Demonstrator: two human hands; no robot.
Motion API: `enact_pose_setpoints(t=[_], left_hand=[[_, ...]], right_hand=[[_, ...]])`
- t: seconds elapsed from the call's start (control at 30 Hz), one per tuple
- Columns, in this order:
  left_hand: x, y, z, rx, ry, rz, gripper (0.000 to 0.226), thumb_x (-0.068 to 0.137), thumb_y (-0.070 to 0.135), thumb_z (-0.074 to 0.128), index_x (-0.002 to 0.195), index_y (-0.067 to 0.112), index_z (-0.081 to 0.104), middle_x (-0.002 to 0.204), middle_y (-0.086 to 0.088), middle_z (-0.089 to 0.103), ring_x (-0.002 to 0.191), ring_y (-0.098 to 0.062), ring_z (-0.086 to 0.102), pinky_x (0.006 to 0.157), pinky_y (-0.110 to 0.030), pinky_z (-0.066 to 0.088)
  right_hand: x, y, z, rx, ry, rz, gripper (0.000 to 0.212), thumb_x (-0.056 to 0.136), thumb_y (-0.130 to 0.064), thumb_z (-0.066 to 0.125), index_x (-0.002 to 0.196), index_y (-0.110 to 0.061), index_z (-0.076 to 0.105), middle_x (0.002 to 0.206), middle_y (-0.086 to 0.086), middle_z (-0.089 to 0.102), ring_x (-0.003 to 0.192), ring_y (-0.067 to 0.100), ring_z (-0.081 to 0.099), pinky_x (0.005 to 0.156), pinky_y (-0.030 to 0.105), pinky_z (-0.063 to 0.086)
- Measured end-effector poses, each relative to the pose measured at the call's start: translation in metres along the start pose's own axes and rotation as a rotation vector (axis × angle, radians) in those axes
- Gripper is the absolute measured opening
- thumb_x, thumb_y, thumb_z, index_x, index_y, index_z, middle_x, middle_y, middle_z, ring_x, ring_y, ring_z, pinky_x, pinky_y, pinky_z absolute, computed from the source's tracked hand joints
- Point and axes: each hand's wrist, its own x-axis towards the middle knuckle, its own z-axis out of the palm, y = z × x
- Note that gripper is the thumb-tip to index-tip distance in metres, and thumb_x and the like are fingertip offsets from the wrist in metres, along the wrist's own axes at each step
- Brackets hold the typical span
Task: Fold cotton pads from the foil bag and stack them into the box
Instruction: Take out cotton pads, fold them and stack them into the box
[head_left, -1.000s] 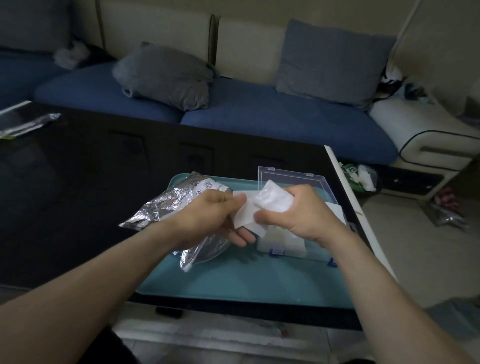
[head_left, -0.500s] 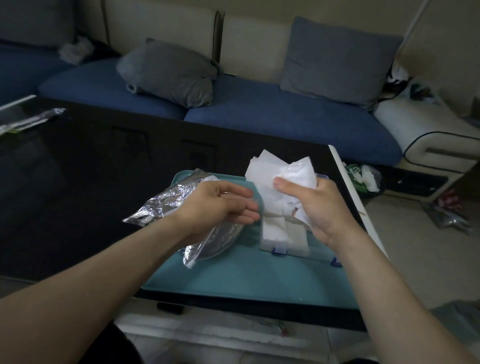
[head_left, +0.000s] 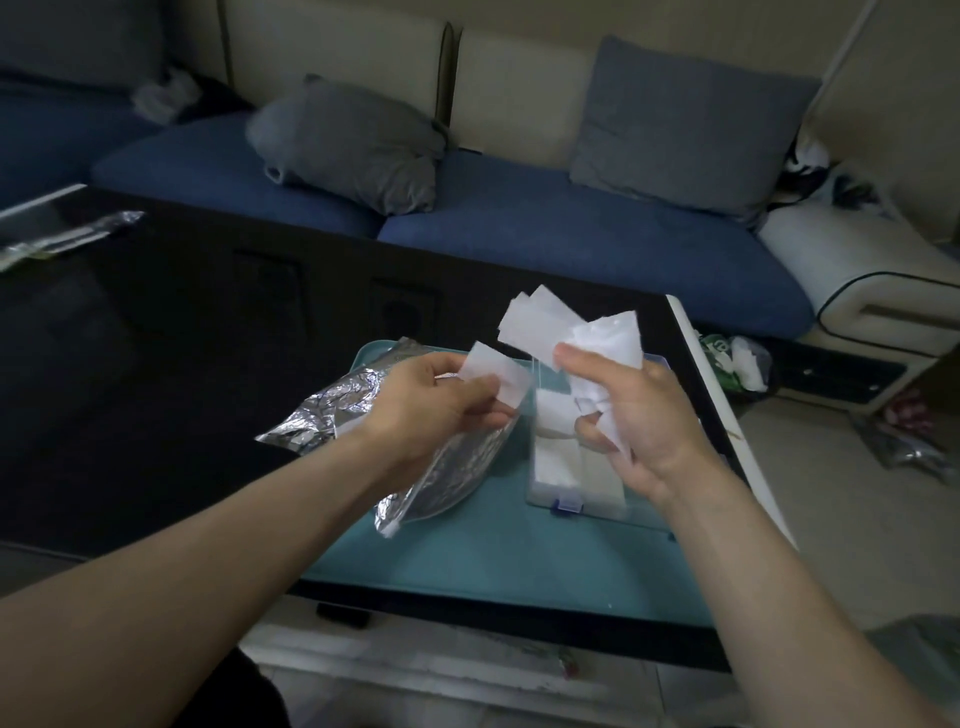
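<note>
Two hands worked above the teal tray (head_left: 493, 566) at centre frame; the left hand (head_left: 431, 410) pinched a single cotton pad (head_left: 493, 376) between thumb and fingers, its long axis running from upper left to lower right; the right hand (head_left: 639, 415) clenched a loose bunch of pads (head_left: 566, 325), fanned upward; the foil bag (head_left: 332, 415) lay under the left wrist; the box (head_left: 576, 483), already holding white pads, sat directly below the right hand, lower right of the single pad; the right hand appeared nearer to it.
</note>
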Motion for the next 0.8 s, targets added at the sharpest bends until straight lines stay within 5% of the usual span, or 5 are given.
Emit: enact_pose_setpoints(t=[0.1, 0.33, 0.47, 0.6, 0.8], left_hand=[[0.001, 0.003, 0.001, -0.077, 0.012, 0.033, 0.016, 0.085, -0.012, 0.065, 0.099, -0.005, 0.063, 0.088, -0.022, 0.073, 0.078, -0.028, 0.073, 0.072, -0.029, 0.061], [0.001, 0.002, 0.0, -0.001, -0.238, 0.038, 0.05, 0.065, -0.005, 0.072, 0.113, -0.007, 0.06, 0.104, -0.025, 0.07, 0.097, -0.032, 0.069, 0.093, -0.038, 0.056], [0.002, 0.0, 0.0, 0.029, -0.11, 0.055, 0.015, 0.094, 0.003, 0.061, 0.104, -0.007, 0.064, 0.101, -0.025, 0.072, 0.092, -0.032, 0.072, 0.083, -0.034, 0.06], [0.006, -0.002, -0.006, 0.241, 0.055, 0.101, 0.012, 0.098, 0.003, 0.055, 0.099, -0.003, 0.065, 0.091, -0.024, 0.073, 0.078, -0.034, 0.074, 0.076, -0.042, 0.062], [0.001, 0.0, -0.008, 0.476, -0.139, 0.086, 0.01, 0.098, 0.002, 0.055, 0.095, 0.001, 0.064, 0.077, -0.02, 0.074, 0.07, -0.035, 0.073, 0.065, -0.041, 0.063]], right_hand=[[-0.005, 0.003, 0.007, -0.049, -0.103, 0.115, 0.021, 0.079, -0.011, 0.079, 0.097, -0.006, 0.071, 0.068, 0.002, 0.068, 0.049, 0.008, 0.06, 0.039, 0.017, 0.04], [0.003, 0.016, 0.012, -0.201, 0.103, 0.154, 0.048, 0.071, -0.029, 0.088, 0.11, -0.008, 0.069, 0.084, 0.006, 0.077, 0.062, 0.012, 0.072, 0.048, 0.021, 0.048], [0.0, 0.015, 0.013, -0.364, 0.107, 0.09, 0.042, 0.065, -0.036, 0.092, 0.095, -0.012, 0.073, 0.074, -0.002, 0.076, 0.057, 0.005, 0.067, 0.049, 0.02, 0.046], [-0.003, 0.01, 0.008, -0.436, 0.061, 0.038, 0.056, 0.051, -0.045, 0.096, 0.095, -0.017, 0.073, 0.081, -0.005, 0.077, 0.069, 0.008, 0.07, 0.056, 0.023, 0.047], [-0.007, 0.006, 0.004, -0.498, -0.074, 0.04, 0.053, 0.041, -0.045, 0.093, 0.08, -0.014, 0.076, 0.072, -0.007, 0.074, 0.06, 0.002, 0.064, 0.055, 0.022, 0.045]])
